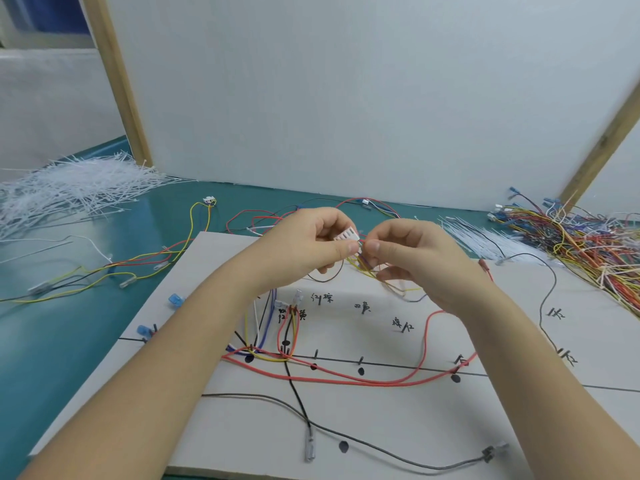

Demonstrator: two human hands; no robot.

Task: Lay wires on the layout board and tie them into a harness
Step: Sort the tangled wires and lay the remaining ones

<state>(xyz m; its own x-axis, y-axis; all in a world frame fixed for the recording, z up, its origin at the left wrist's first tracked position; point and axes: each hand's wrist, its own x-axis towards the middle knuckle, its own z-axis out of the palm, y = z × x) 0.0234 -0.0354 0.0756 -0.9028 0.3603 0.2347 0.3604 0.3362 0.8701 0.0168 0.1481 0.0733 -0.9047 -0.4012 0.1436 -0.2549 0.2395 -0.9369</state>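
Teal bench (69, 341), white partition behind. White connector (346, 234) is held above the layout board (398, 427): left hand (311, 244) fingers clamped on its housing, right hand (398, 251) fingers pinched together on thin wires (363, 263) at its base. Suggest sorting leads by colour before laying to the marks. Red wire (346, 379) already lies on the board. Cable ties (69, 188) left, spare wire pile (588, 237) right; near board is open.

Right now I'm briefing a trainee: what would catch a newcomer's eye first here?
Both hands meet mid-frame: the left hand holds a white connector while the right hand pinches its wires. Below them, a red wire loops across the layout board. A tangled wire pile sits far right.
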